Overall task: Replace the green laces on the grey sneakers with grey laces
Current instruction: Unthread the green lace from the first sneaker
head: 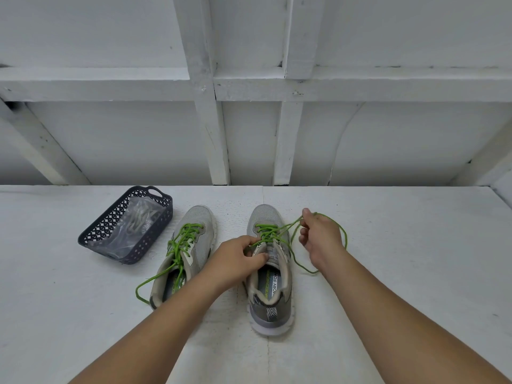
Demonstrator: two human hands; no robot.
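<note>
Two grey sneakers stand side by side on the white table, toes pointing away. The left sneaker (191,245) is fully laced with a green lace (181,245) whose loose end trails toward the front left. On the right sneaker (270,273), only the lower eyelets hold the green lace (267,231). My left hand (235,259) grips that shoe's tongue and upper eyelets. My right hand (318,236), to the right of the shoe, pinches the freed length of lace, which loops out around it (345,236). Grey laces in a clear bag (135,223) lie in the basket.
A dark perforated plastic basket (91,234) sits at the back left of the table. A white panelled wall with beams rises right behind the table's far edge (388,185).
</note>
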